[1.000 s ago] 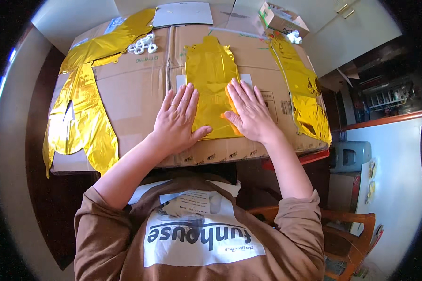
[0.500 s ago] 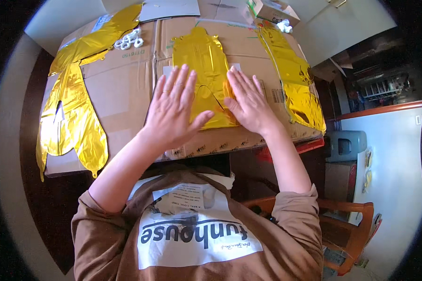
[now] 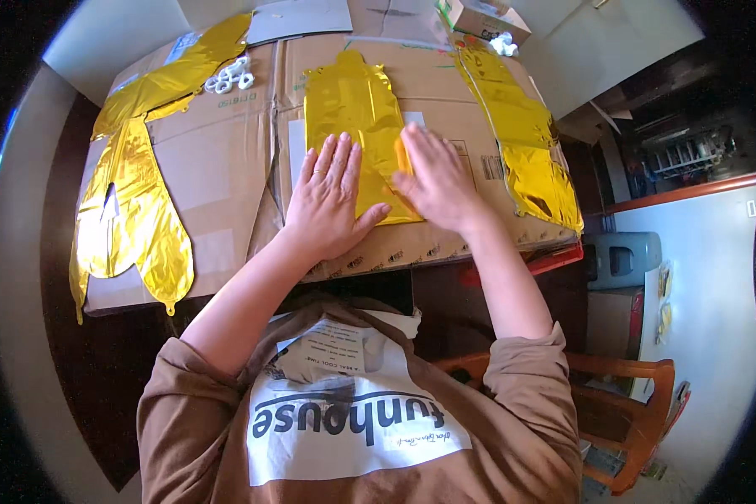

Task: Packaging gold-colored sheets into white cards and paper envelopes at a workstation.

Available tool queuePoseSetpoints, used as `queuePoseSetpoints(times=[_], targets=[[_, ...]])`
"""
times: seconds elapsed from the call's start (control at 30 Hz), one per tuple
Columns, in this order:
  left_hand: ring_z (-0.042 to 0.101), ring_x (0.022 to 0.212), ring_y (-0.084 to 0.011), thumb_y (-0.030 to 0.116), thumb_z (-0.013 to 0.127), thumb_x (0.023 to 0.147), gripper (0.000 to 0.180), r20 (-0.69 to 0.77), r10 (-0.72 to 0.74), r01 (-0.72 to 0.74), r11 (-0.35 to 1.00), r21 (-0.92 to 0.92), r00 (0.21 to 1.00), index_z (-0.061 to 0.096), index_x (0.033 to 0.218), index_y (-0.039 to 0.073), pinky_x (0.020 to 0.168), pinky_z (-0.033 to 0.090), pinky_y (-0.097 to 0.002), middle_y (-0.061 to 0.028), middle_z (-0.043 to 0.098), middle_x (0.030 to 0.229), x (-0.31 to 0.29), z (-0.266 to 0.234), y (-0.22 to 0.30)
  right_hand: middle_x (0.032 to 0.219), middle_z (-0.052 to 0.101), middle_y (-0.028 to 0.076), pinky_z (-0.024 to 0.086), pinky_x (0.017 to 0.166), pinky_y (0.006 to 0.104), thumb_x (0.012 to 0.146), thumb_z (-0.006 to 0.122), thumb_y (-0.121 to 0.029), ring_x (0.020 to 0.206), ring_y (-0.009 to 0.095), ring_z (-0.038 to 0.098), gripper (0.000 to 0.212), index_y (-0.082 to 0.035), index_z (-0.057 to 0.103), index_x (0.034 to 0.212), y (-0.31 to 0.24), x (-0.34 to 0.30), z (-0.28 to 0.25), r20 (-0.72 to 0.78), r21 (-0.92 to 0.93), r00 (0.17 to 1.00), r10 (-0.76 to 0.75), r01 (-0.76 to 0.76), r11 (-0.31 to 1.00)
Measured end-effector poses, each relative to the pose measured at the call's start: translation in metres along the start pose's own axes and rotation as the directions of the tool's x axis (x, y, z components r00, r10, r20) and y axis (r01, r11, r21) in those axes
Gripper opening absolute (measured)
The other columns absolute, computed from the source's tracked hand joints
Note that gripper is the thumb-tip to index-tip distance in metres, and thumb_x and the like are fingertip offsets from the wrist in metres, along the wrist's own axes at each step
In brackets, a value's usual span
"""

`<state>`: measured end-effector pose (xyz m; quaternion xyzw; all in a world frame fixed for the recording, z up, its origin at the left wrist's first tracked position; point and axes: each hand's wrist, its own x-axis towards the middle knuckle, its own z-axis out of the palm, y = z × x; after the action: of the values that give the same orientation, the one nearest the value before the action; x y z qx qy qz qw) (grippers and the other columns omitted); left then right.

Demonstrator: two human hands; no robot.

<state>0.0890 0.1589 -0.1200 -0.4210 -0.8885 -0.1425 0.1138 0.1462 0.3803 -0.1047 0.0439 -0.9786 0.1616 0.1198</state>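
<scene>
- I found the central gold foil sheet (image 3: pixel 353 105) flat in the middle of the frame, its notched, tabbed end toward the top.
- I recorded white paper (image 3: pixel 296 141) showing from under the foil at both sides, all of it resting on brown cardboard (image 3: pixel 210 168).
- I observed the left hand (image 3: pixel 332 197) palm down over the foil's lower left edge, fingers straight and close together, thumb spread wide toward the right; it wore a ring.
- I observed the right hand (image 3: pixel 437 181) at the foil's right edge, blurred, fingers straight and thumb apart from them.
- I noted an orange item (image 3: pixel 401 155) just beside that hand's index finger, partly hidden; whether the palm pressed on it, I could not tell.
- I logged further gold foil (image 3: pixel 155 210) along the left of the frame, and a long gold foil strip (image 3: pixel 517 126) at the right.
- I listed, along the top, white rings (image 3: pixel 229 77), a white board (image 3: pixel 298 18), a small carton (image 3: pixel 483 21) and a crumpled white piece (image 3: pixel 504 44) near it.
- I placed a grey-blue stool (image 3: pixel 626 259) and a wooden chair (image 3: pixel 622 370) at lower right.
</scene>
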Motion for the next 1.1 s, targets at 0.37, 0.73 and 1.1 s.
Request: queuePoseSetpoints(times=[0.37, 0.73, 1.1], targets=[[0.021, 0.152, -0.0383, 0.063, 0.046, 0.095, 0.091, 0.031, -0.021, 0.022, 1.0, -0.009, 0.999, 0.033, 0.151, -0.008, 0.124, 0.012, -0.0508, -0.0262, 0.028, 0.16, 0.001, -0.002, 0.001, 0.111, 0.065, 0.014, 0.052, 0.089, 0.0363, 0.075, 0.085, -0.023, 0.102, 0.025, 0.064, 0.06, 0.0, 0.06, 0.124, 0.051, 0.091, -0.038, 0.275, 0.116, 0.933, 0.231, -0.271, 0.956], [0.019, 0.152, -0.0382, 0.06, 0.049, 0.096, 0.089, 0.059, -0.029, 0.033, 0.997, -0.075, 0.998, 0.03, 0.152, -0.007, 0.124, 0.01, -0.0499, -0.0263, 0.027, 0.16, 0.002, -0.012, 0.003, 0.109, 0.062, 0.015, 0.05, 0.089, 0.0367, 0.07, 0.087, -0.023, 0.101, 0.026, 0.061, 0.056, -0.001, 0.059, 0.113, 0.058, 0.116, -0.042, 0.474, 0.084, 0.877, 0.079, -0.134, 0.987], [0.021, 0.151, -0.0392, 0.058, 0.051, 0.095, 0.089, 0.018, -0.004, 0.005, 0.996, -0.093, 1.0, 0.03, 0.152, -0.006, 0.124, 0.012, -0.0507, -0.0261, 0.029, 0.159, 0.002, -0.011, 0.003, 0.084, 0.065, -0.003, 0.049, 0.054, 0.0187, 0.088, 0.078, -0.023, 0.065, 0.004, 0.059, 0.024, -0.01, 0.064, 0.103, 0.064, 0.103, -0.058, 0.783, 0.458, 0.594, 0.186, -0.752, 0.474]])
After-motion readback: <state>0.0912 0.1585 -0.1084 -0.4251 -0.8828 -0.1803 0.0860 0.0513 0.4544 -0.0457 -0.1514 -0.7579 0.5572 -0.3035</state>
